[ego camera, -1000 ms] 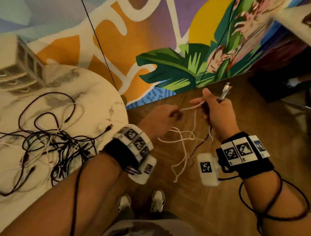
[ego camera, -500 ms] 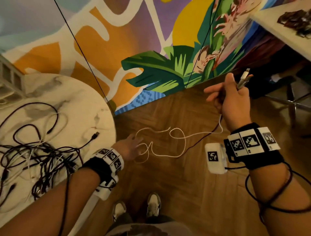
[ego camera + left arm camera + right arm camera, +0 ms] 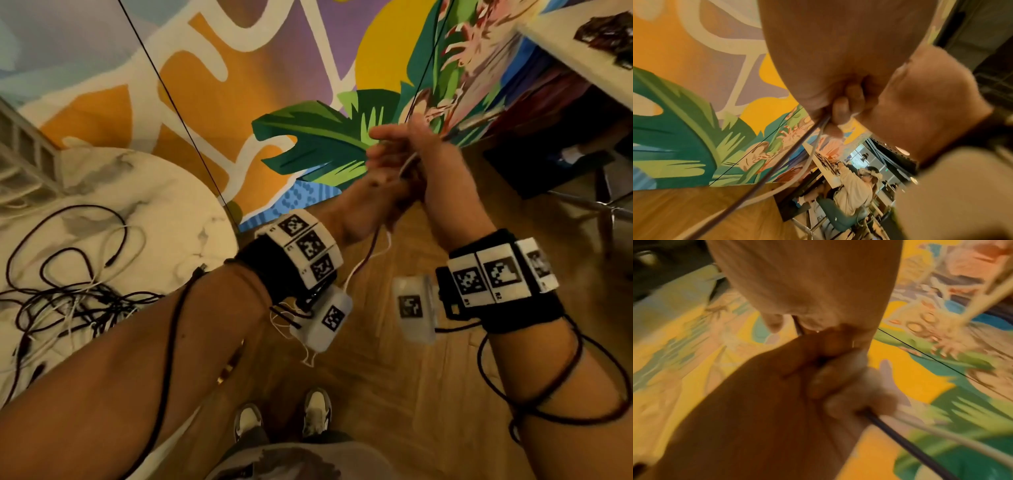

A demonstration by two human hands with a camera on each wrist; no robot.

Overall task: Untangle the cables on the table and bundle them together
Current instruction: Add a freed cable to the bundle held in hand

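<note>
Up in front of the painted wall (image 3: 205,102), both hands are meeting well clear of the round marble table (image 3: 164,192); the left hand (image 3: 371,202) is curling its fingers round a white cable (image 3: 807,164) and a dark cable (image 3: 777,164), which are leaving the fist side by side and trailing down toward the wooden floor (image 3: 394,377); the right hand (image 3: 435,171) is pressing against the left, its fingers folding over the same two cables, though blur is hiding exactly how the fingertips are lying; below the wrists the white cable and the dark one are hanging together beside the left wristband (image 3: 308,246); the remaining tangle of cables (image 3: 68,301), black and white strands mixed, is lying on the table at the left, apart from both hands; another person (image 3: 855,183) is sitting at a further table in the background.
</note>
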